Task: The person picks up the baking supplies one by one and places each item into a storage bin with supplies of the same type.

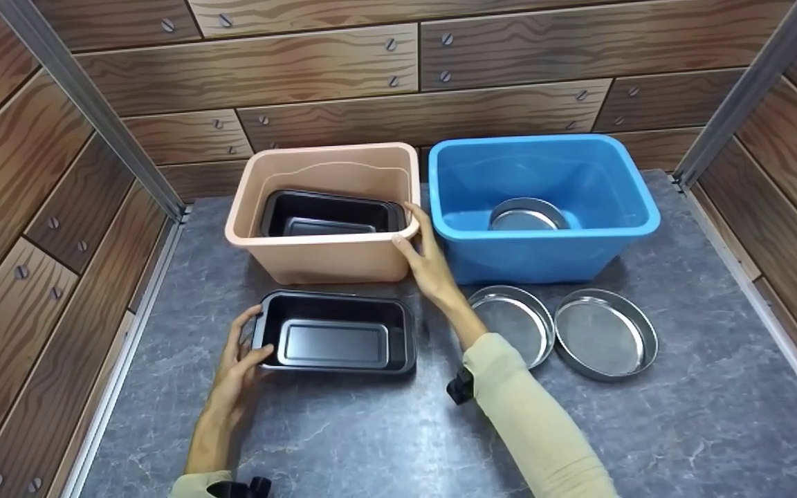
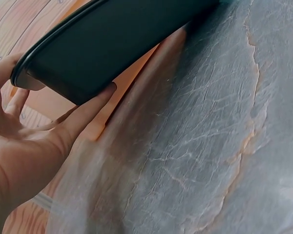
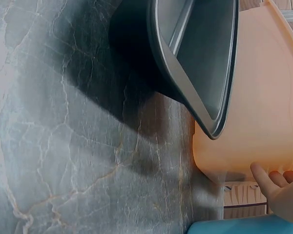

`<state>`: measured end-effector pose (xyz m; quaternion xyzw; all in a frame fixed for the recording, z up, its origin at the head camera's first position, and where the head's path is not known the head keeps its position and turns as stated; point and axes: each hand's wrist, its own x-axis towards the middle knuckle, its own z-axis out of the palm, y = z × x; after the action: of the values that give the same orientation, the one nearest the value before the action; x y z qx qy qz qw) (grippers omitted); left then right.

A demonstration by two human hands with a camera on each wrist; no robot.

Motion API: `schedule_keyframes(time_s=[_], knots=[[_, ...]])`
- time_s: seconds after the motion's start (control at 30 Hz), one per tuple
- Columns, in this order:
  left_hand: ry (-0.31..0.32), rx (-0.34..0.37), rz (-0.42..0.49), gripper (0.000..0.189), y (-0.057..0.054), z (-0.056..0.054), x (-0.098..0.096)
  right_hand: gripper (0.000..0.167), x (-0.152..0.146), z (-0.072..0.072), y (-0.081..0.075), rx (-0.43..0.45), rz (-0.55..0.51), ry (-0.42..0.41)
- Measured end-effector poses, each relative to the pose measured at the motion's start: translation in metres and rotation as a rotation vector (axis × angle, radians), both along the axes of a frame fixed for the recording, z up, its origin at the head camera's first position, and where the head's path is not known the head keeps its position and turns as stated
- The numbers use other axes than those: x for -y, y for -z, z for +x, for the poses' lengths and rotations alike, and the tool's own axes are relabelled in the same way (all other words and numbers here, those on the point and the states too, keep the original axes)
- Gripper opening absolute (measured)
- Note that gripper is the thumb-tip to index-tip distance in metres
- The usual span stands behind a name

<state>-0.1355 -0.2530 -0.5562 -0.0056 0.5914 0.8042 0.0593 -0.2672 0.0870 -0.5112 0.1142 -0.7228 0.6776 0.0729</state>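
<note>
My left hand (image 1: 232,377) grips the left end of a dark loaf pan (image 1: 334,342), thumb over the rim and fingers on the outside. In the left wrist view one finger reaches under the pan's base, and the pan hangs above the grey surface, its shadow below. My right hand (image 1: 432,266) is at the near right corner of the peach bin (image 1: 322,261). Its thumb lies against the front rim and its extended fingers touch the right side. Inside that bin sits another dark loaf pan (image 1: 329,207), partly hidden by the front wall.
Right of the peach bin stands a blue bin (image 1: 537,256) with a round metal cake pan (image 1: 526,214) inside. Two more round pans, a left one (image 1: 509,318) behind my right forearm and a right one (image 1: 606,335), lie before it. Wood-patterned walls (image 1: 322,66) enclose the marbled surface (image 1: 371,429).
</note>
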Motion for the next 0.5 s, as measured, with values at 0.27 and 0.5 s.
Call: schedule_keyframes(time_s=[0.27, 0.5], knots=[[-0.050, -0.014, -0.025, 0.071, -0.004, 0.002, 0.005, 0.065, 0.002, 0.007, -0.010, 0.006, 0.000, 0.002], [-0.099, -0.013, 0.002, 0.067, -0.005, 0.004, 0.011, 0.062, 0.003, 0.024, -0.034, 0.016, 0.016, 0.008]])
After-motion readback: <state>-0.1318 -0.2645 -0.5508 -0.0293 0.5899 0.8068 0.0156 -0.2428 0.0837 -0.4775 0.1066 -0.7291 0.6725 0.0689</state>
